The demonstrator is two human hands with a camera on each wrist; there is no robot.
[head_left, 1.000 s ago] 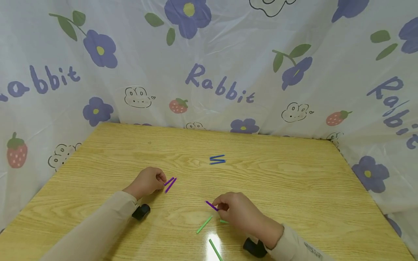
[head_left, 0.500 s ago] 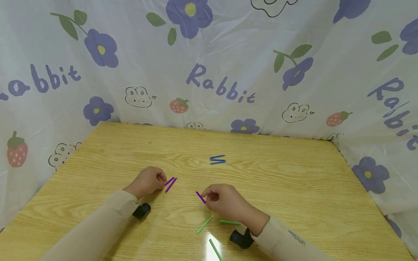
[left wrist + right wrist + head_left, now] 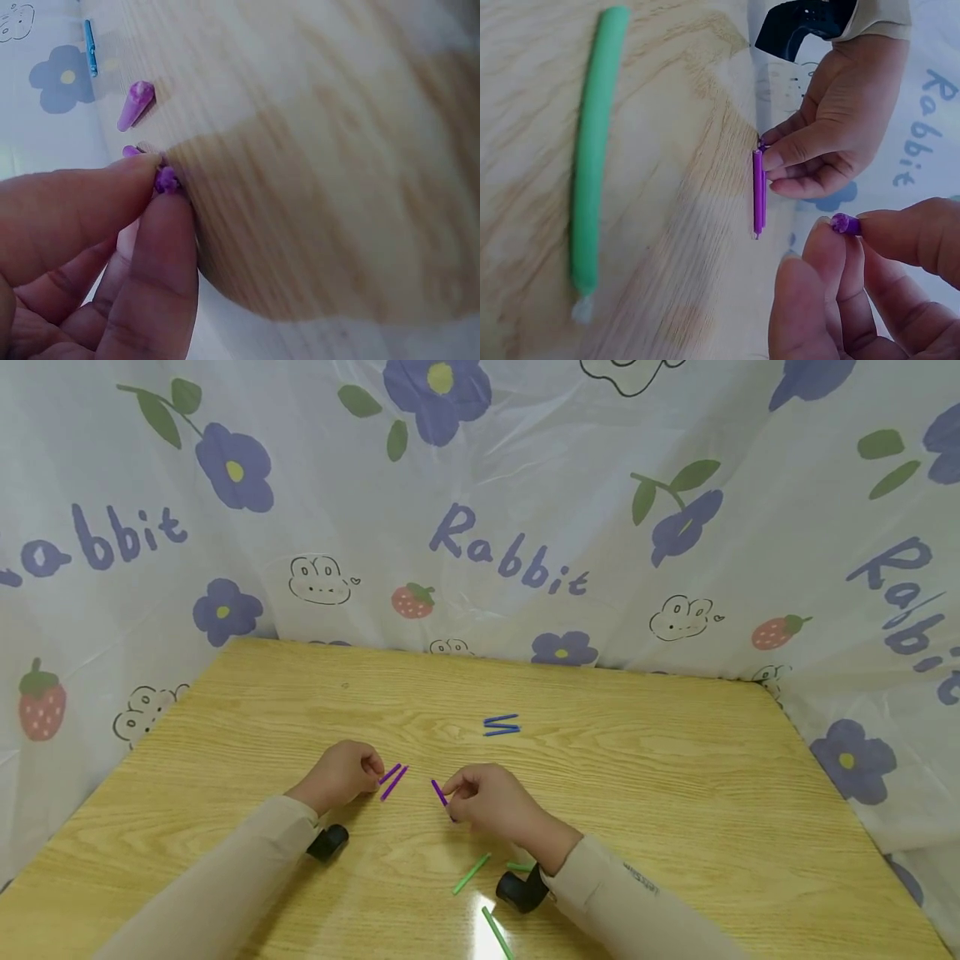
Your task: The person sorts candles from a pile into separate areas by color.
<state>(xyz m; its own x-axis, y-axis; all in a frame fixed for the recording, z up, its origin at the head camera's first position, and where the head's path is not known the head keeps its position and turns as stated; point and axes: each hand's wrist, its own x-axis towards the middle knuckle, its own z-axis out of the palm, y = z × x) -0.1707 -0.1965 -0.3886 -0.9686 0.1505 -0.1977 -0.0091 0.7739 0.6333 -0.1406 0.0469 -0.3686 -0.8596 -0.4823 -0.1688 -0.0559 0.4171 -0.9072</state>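
My left hand (image 3: 347,777) pinches the near end of a thin purple candle (image 3: 390,773) between thumb and finger, low over the wooden table. Beside it, at a slight angle, lies a second purple candle (image 3: 394,783). A third purple candle (image 3: 440,794) is pinched in my right hand (image 3: 491,802), a little to the right of that pair. In the right wrist view only the end of this held candle (image 3: 844,223) shows between the fingertips. From the left wrist, the gripped candle (image 3: 166,180) appears end-on, with its far part hidden by the fingers.
Three blue candles (image 3: 501,725) lie in a zigzag farther back on the table (image 3: 637,760). Near my right wrist are green candles (image 3: 471,874), one partly covered by the black wrist camera (image 3: 522,891). A printed curtain (image 3: 510,460) hangs behind the table.
My right hand has moved left and slightly away from me, carrying its purple candle toward the other two. The left hand has stayed in place with its candle.
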